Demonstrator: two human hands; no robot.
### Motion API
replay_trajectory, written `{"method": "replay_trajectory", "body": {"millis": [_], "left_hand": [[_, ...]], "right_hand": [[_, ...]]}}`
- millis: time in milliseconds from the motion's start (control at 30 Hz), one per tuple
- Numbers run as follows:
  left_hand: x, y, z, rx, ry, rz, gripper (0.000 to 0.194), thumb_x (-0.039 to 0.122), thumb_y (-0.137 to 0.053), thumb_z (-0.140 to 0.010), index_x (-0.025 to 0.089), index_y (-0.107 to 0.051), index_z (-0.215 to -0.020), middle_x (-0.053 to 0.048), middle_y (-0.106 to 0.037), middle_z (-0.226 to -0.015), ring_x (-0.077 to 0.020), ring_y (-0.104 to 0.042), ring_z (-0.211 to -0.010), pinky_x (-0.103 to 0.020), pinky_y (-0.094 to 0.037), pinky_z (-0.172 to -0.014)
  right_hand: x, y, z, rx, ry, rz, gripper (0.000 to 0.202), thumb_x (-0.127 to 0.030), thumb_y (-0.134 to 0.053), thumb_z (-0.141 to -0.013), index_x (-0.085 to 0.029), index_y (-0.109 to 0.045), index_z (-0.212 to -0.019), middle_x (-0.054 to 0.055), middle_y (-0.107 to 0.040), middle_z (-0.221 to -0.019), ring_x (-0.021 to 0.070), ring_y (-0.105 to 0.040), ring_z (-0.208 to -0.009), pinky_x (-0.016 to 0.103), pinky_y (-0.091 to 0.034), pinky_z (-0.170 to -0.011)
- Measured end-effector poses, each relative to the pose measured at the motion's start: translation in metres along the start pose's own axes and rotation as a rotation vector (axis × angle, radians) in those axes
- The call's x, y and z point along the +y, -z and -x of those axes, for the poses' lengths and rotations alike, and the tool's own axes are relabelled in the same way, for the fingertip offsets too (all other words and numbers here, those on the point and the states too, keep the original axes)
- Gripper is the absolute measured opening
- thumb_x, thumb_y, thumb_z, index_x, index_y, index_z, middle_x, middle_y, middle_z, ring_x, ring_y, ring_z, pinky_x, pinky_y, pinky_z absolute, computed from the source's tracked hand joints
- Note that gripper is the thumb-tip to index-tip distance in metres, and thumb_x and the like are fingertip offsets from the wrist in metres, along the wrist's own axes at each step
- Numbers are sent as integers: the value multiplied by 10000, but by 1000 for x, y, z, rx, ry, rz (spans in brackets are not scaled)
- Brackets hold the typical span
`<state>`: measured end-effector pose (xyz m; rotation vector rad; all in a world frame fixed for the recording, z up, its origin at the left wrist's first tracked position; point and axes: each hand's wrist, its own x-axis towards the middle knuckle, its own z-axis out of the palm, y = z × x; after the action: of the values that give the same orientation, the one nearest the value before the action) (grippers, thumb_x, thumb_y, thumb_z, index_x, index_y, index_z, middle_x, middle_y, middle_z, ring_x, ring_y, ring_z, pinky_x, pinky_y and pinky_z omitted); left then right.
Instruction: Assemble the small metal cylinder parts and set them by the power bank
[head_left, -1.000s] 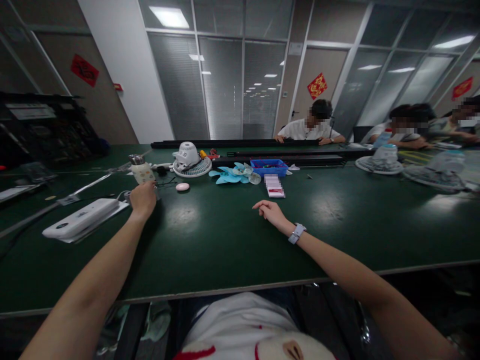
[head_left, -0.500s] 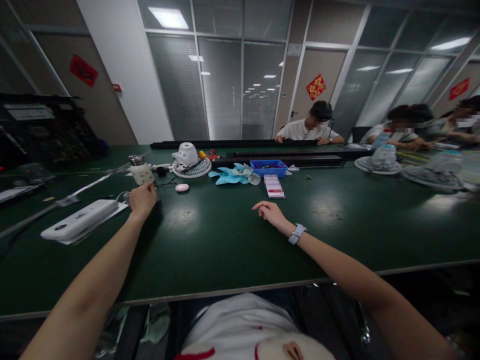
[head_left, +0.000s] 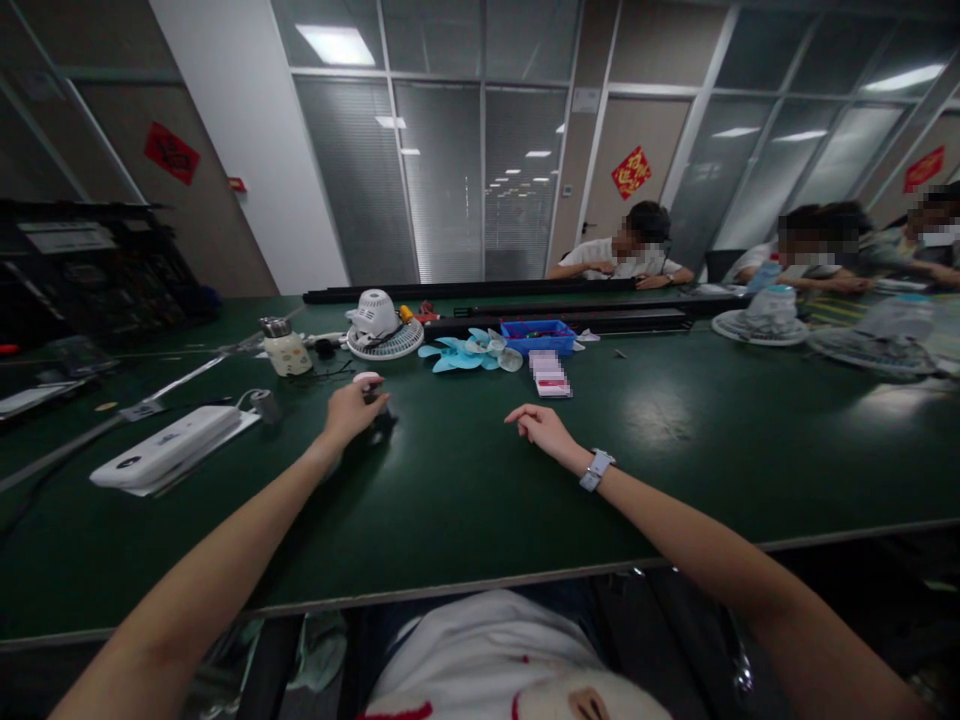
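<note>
My left hand point(head_left: 352, 414) is over the left-middle of the green table, fingers closed around a small dark, greyish object point(head_left: 382, 412) that is blurred and mostly hidden. Just beyond the knuckles shows a pink oval case point(head_left: 366, 378), partly covered by the hand. My right hand point(head_left: 546, 430), with a pale watch on its wrist, rests on the table holding nothing; its index finger points left and the other fingers curl loosely. Beyond it lies a white-and-pink card or booklet point(head_left: 551, 376). A small grey cylinder point(head_left: 265, 405) stands left of my left hand.
A long white power strip or bank point(head_left: 169, 448) lies at the left, with a cream bottle point(head_left: 286, 350) behind it. Farther back are a white fan point(head_left: 382, 330), light-blue fan blades point(head_left: 461, 352) and a blue tray point(head_left: 536, 337). Other people point(head_left: 626, 255) sit across the table.
My left hand has moved right and slightly toward me, from beside the bottle to in front of the pink case, carrying the small dark object. The grey cylinder is now uncovered. My right hand stays put.
</note>
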<state>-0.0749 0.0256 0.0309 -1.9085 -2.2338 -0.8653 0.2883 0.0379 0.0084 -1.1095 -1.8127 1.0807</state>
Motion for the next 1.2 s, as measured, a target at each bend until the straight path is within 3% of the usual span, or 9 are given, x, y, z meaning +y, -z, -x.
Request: {"method": "replay_trajectory", "body": {"millis": [167, 300, 467, 800, 1000, 1200], "left_hand": [[86, -22, 51, -220, -336, 335, 469, 480, -611, -823, 247, -616, -1230, -51, -700, -1023, -199, -671, -822, -295, -502, -767], [116, -24, 83, -305, -438, 525, 569, 465, -635, -808, 250, -519, -1322, -62, -692, -1070, -207, -677, -834, -315, -520, -764], [119, -19, 91, -385, -432, 678, 794, 417, -681, -777, 255, -292, -1449, -77, -694, -1098, -244, -683, -916, -366, -522, -810], [125, -12, 98, -428, -432, 660, 788, 439, -699, -756, 269, -318, -1424, -58, -711, -1051, -261, -696, -896, -366, -535, -781], [124, -13, 99, -411, -422, 659, 794, 439, -707, -747, 278, -316, -1418, -62, -698, -1075, -246, -679, -953, -363, -526, -827], [121, -16, 96, -316, -453, 502, 695, 406, -668, -784, 272, -369, -1397, -67, -689, -1055, -225, -668, -888, -350, -514, -810]], "right_hand": [[-15, -6, 12, -16, 156, -15, 263, -325, -531, -873, -157, -633, -1047, -19, -526, -692, 113, -527, -648, 225, -373, -575], [-31, -20, 24, -96, 249, -44, 334, -397, -550, -885, -169, -596, -1124, -19, -536, -722, 104, -502, -622, 222, -380, -560], [-44, -35, 31, -150, 289, 32, 306, -390, -567, -885, -175, -622, -1095, 1, -591, -767, 99, -496, -605, 223, -390, -558], [-45, -40, 27, -110, 314, 108, 200, -340, -607, -859, -162, -684, -906, 16, -641, -763, 106, -493, -616, 230, -378, -571], [-42, -25, 17, -15, 288, 47, 254, -383, -589, -868, -158, -687, -934, 31, -663, -820, 114, -511, -639, 240, -387, -595], [-10, -6, 9, -194, 296, 336, 237, -404, -661, -824, -218, -763, -930, 23, -612, -781, 117, -481, -637, 248, -349, -590]]}}
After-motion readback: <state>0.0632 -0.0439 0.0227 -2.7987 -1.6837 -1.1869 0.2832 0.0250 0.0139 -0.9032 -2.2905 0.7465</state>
